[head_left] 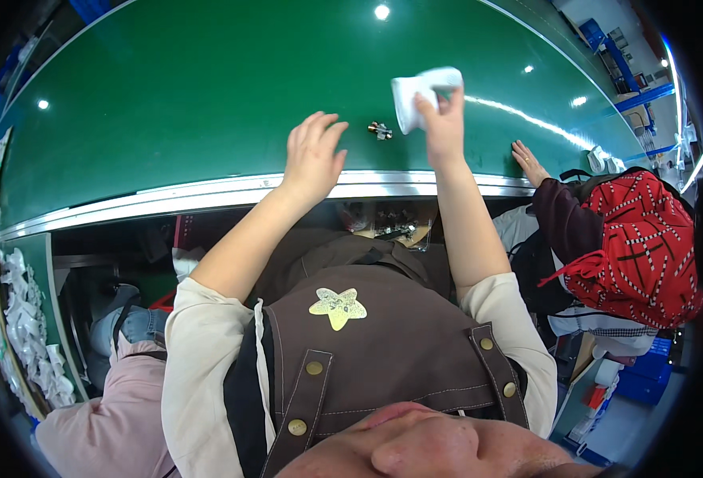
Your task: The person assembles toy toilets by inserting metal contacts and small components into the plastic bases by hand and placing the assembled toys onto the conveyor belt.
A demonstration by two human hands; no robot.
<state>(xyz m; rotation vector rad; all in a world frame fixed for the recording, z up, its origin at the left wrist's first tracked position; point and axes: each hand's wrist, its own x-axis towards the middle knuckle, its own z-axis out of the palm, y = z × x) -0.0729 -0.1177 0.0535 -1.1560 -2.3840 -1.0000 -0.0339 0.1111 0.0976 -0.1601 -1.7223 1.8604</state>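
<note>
A folded white cloth or wad of paper [406, 102] is pinched in my right hand [445, 134], raised over the green tabletop [208, 95]; its upper end is smeared by motion. Between my two hands lies a small cluster of metal parts [381, 131], brass-coloured and silvery, too small to name exactly. My left hand [315, 159] hovers near the table's front edge, to the left of these parts. Its fingers are spread and slightly bent, and nothing is in them.
A metal strip [248, 184] runs along the table's front edge. Below it, an open drawer or tray [423, 225] holds small metal pieces. To the right, a co-worker's hand [531, 164] rests on the table near a white bundle [604, 160]. White crumpled pieces [37, 334] lie at far left, near a person in pink [112, 414].
</note>
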